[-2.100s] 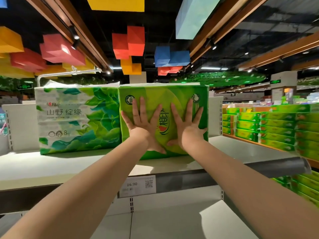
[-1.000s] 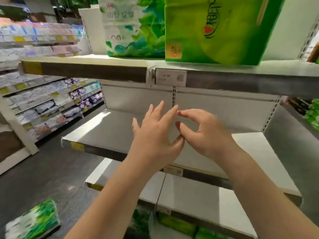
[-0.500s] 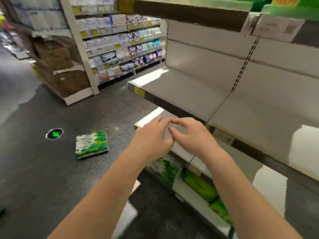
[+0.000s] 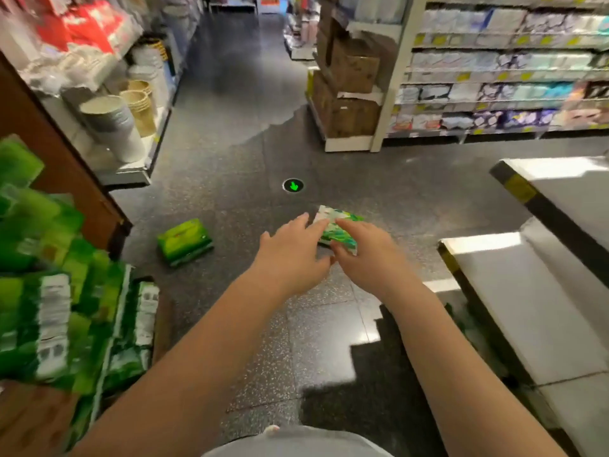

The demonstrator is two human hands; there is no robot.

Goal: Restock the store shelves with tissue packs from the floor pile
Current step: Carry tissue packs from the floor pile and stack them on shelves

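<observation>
Both forearms are showing bare to the elbow; no sleeves, watch, rings or gloves are appearing on the left hand (image 4: 290,258) or the right hand (image 4: 369,255). A light grey garment (image 4: 296,443) is showing at the lower frame edge; type cannot be told.

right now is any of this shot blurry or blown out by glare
Head view: the stacked green tissue packs at the left edge are smeared by motion blur, their print unreadable; the white shelf on the right carries bright blown-out patches; the dark floor reflects glare; both hands are slightly soft; straight shelving bows under wide-angle distortion.
</observation>
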